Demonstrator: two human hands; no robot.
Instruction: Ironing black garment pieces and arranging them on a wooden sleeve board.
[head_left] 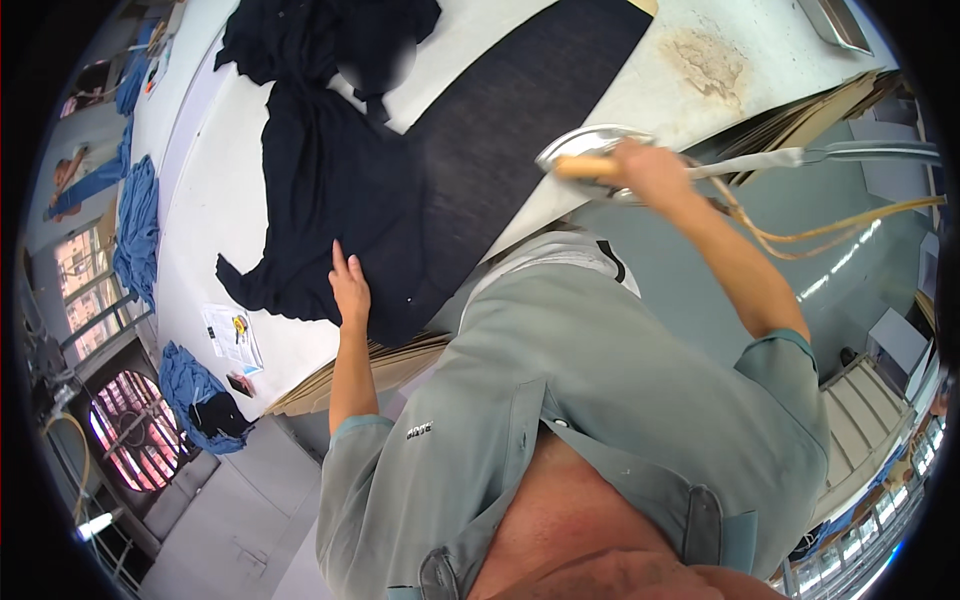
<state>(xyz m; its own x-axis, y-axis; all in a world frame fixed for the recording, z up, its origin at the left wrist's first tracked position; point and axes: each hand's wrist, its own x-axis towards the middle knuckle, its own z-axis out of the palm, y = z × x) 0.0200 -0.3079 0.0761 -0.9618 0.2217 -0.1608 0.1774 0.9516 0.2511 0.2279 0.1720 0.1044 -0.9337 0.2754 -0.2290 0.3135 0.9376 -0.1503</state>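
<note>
A dark navy garment [350,190] lies on the white table [205,190], rumpled on its left side. On its right, one long section like a trouser leg [520,90] stretches flat toward the far edge. My left hand [349,288] rests on the garment's near part, fingers extended and gripping nothing. My right hand [648,172] is wrapped round the wooden handle of a silver steam iron [600,137]. The iron is at the table's right edge, beside the flat section; whether it touches the cloth I cannot tell. Its soleplate is hidden.
A white-wrapped hose [750,162] and thin yellowish tubes [800,238] trail right from the iron. Another dark garment bundle [310,40] lies farther back. Cardboard sheets [375,365] sit under the near edge. Printed paper [232,338] lies left; blue clothes [138,230] hang over the far-left edge.
</note>
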